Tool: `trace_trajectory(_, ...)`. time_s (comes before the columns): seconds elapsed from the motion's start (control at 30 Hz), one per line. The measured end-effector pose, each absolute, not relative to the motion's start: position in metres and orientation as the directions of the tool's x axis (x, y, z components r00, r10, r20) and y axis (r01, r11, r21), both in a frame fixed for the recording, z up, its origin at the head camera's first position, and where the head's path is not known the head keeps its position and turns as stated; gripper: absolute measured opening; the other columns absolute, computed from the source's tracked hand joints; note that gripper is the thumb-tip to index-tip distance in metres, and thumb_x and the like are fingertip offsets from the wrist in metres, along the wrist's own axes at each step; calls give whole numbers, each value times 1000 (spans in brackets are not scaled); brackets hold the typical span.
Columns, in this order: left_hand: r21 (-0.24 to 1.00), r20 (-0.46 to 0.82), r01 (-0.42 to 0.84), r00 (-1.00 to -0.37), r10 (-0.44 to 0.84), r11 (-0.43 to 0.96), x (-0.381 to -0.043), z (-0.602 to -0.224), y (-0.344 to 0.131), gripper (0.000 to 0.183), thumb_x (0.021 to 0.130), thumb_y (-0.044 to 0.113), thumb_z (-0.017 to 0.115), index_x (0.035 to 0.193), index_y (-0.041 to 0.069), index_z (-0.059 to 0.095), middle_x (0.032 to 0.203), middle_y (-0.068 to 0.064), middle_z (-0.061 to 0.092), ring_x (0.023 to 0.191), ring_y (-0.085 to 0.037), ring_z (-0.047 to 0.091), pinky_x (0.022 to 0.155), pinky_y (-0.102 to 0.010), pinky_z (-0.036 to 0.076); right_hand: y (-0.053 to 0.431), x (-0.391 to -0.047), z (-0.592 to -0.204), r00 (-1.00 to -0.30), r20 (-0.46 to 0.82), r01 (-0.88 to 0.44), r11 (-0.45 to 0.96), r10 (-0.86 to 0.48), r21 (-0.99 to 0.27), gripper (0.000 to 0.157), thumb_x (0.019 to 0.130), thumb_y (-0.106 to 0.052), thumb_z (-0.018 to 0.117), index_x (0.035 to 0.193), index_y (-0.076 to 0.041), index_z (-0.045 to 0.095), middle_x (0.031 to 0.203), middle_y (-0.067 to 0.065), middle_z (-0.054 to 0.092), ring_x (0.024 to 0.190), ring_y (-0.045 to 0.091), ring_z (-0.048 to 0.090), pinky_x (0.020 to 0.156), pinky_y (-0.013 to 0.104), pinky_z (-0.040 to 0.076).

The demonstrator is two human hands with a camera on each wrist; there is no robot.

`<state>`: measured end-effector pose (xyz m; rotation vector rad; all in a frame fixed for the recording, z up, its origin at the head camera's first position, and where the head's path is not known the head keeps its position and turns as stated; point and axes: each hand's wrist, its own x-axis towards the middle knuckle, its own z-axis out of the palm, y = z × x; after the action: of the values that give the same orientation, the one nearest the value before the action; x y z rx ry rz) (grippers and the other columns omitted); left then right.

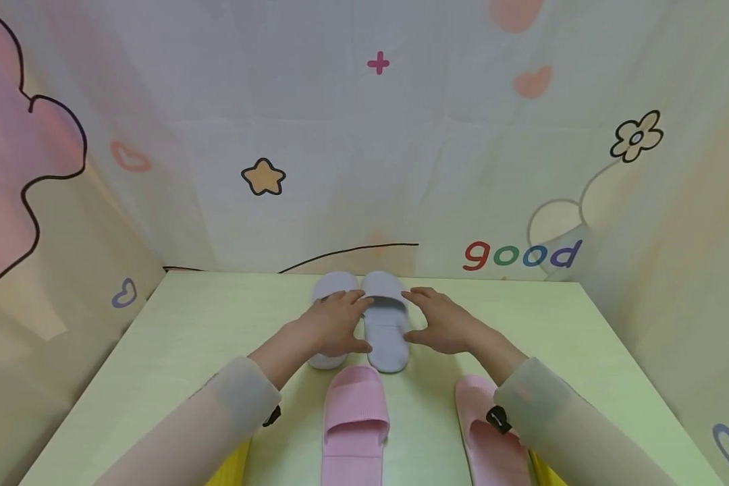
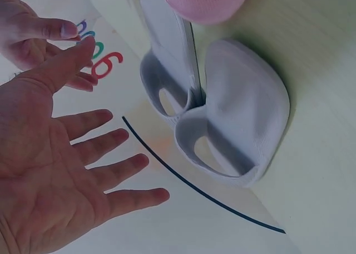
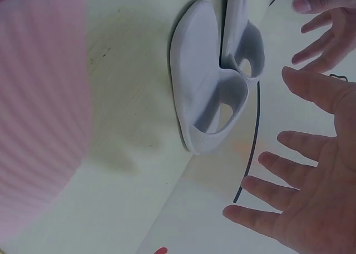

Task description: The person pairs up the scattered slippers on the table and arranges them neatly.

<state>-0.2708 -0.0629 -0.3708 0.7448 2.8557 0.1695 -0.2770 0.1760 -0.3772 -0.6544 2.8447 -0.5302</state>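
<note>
Two pale grey slippers lie side by side at the back of the table, toes toward the wall. Over the left grey slipper (image 1: 334, 283) hovers my left hand (image 1: 338, 326), fingers spread, hiding its middle in the head view. My right hand (image 1: 440, 322) is held beside the right grey slipper (image 1: 387, 341), its fingers also apart. Both wrist views show the palms (image 2: 50, 165) facing the pair with space between hand and slippers. Neither hand holds anything. Nearer to me are a left pink slipper (image 1: 355, 405) and a right pink slipper (image 1: 498, 459), set apart, the latter partly behind my right sleeve.
The pale green table (image 1: 219, 317) meets a printed curtain (image 1: 340, 135) at its back edge. Yellow objects peek out under both forearms, one at the lower left (image 1: 235, 466) and one at the lower right (image 1: 547, 469), mostly hidden.
</note>
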Motion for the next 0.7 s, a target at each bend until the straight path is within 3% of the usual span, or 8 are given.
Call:
trace_trajectory(0.23,195,-168,479,-843,511,856,-254,-375,-63,89,90,52,77,161,15,38,167,-10,37,154,-36,34,121,-65,31,191,-259,-378,-886,-92,-384,831,-454,-402,79,92,-30,77,157,-5,41,161,21,40,146,46,41,118,61,38)
trace_trajectory(0.7,230,-260,493,-800,541,839,-224,-379,-69,96,87,61,76,161,14,37,163,-6,43,146,-34,47,114,-51,47,224,-230,-378,-889,-166,-324,843,-426,-429,83,89,-38,81,157,-8,44,161,22,41,146,45,43,116,63,40)
